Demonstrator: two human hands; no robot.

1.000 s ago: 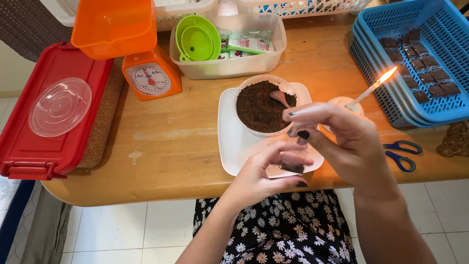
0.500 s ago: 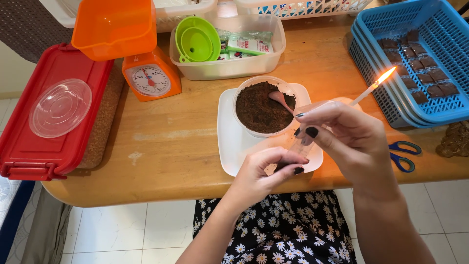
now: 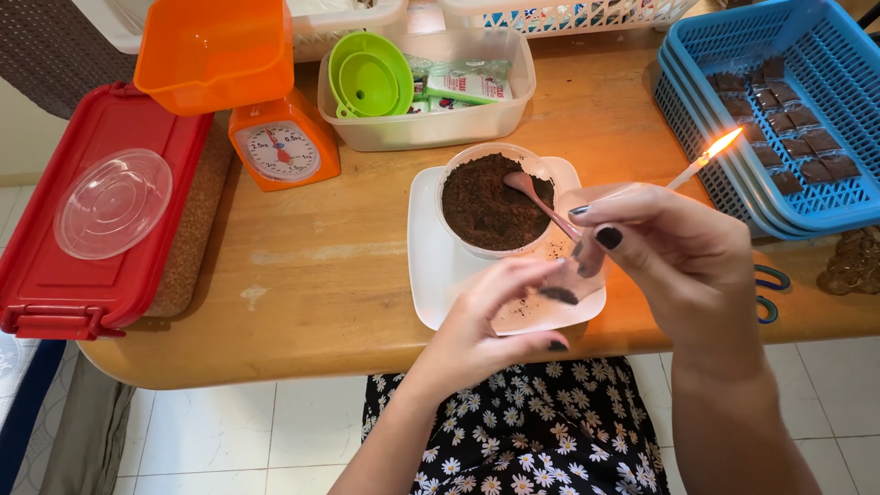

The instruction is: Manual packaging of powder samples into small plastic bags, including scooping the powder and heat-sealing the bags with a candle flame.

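My left hand and my right hand both pinch a small clear plastic pouch with a little dark powder at its bottom. They hold it just above the front right corner of a white square plate. On the plate stands a clear bowl of dark brown powder with a pink spoon in it. Behind my right hand a thin white candle burns, its flame close to the blue basket.
Stacked blue baskets holding several dark packets sit at the right, with scissors in front. An orange scale with an orange tub, a clear tub with green funnels, and a red box with a clear lid lie left and behind.
Both hands have kept hold of the pouch in the same spot. My right fingers have shifted slightly along its top, and my left fingers now pinch lower. The candle still burns.
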